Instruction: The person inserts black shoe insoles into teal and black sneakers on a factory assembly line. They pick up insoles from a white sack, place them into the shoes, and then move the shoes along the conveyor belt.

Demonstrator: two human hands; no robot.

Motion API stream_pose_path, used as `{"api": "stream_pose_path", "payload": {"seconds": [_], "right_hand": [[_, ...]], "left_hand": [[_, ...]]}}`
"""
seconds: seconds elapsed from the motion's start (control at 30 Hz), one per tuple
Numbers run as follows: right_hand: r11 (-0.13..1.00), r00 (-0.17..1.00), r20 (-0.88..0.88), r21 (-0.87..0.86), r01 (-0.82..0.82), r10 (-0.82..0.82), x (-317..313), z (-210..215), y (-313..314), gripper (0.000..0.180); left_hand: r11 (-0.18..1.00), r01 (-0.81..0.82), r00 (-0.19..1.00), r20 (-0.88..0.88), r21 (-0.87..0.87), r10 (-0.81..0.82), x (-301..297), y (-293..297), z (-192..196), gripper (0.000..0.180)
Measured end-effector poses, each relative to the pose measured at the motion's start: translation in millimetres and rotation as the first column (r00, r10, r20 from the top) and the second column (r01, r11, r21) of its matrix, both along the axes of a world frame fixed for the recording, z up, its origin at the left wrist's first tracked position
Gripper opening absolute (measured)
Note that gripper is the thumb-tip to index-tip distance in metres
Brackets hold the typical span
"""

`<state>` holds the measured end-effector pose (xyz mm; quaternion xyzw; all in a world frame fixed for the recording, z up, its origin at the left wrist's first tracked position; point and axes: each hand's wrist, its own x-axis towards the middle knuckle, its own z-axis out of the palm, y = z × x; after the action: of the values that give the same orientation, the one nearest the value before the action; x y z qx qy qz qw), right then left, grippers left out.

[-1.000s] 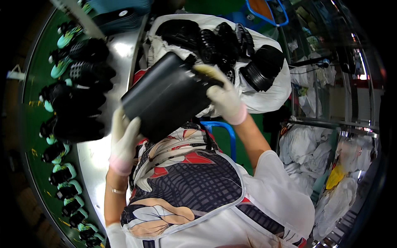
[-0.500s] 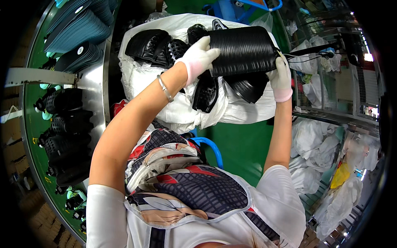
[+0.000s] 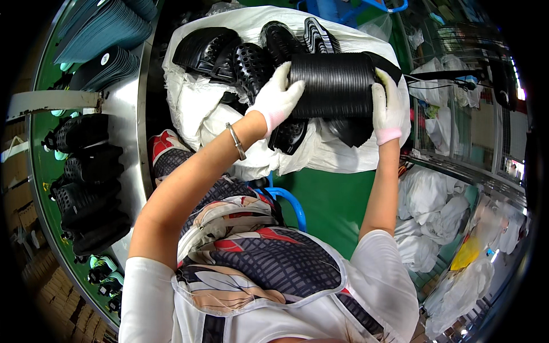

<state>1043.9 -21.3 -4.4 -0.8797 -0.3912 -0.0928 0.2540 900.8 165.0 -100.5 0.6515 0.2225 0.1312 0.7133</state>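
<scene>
Between my two gloved hands is a long stack of thin black soles (image 3: 334, 86), pressed face to face with their edges showing as close ridges. My left hand (image 3: 278, 97) clasps its left end, thumb and fingers apart around the edge. My right hand (image 3: 388, 108) holds the right end, fingers bent against it. Under and around the stack lies a white sack (image 3: 197, 108) bearing several black molded shoe soles (image 3: 251, 68). Below the held stack, another fanned bunch of thin black pieces (image 3: 350, 131) is partly hidden.
On the left runs a metal-edged line with a green surface, carrying black shoes (image 3: 86, 171) and stacks of teal insoles (image 3: 106, 34). White plastic bags (image 3: 426, 217) and wire racks stand at the right. A blue tubular frame (image 3: 294, 206) is near my knees.
The stack has come slightly toward me and turned more level, with both hands moving along with it. More of the molded soles behind it now shows.
</scene>
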Motion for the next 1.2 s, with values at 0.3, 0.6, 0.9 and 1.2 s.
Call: {"api": "stream_pose_path", "payload": {"seconds": [0.3, 0.6, 0.9, 1.2], "right_hand": [[0.999, 1.000, 0.023, 0.038, -0.003, 0.002, -11, -26, 0, 0.033], [0.996, 0.996, 0.085, 0.089, -0.002, -0.005, -5, -38, 5, 0.028], [0.998, 0.998, 0.046, 0.060, 0.035, -0.038, 16, -27, 32, 0.026], [0.981, 0.953, 0.270, 0.167, 0.094, -0.138, -44, -28, -2, 0.039]], "left_hand": [[0.997, -0.080, 0.996, -0.042, 0.002, 0.081, -20, -9, -5, 0.059], [0.988, -0.043, 0.991, -0.120, 0.147, 0.061, -39, -18, 39, 0.104], [0.979, -0.123, 0.978, -0.150, 0.162, 0.147, -17, -40, 42, 0.113], [0.972, -0.174, 0.975, -0.111, 0.156, 0.193, -23, -39, 32, 0.112]]}}
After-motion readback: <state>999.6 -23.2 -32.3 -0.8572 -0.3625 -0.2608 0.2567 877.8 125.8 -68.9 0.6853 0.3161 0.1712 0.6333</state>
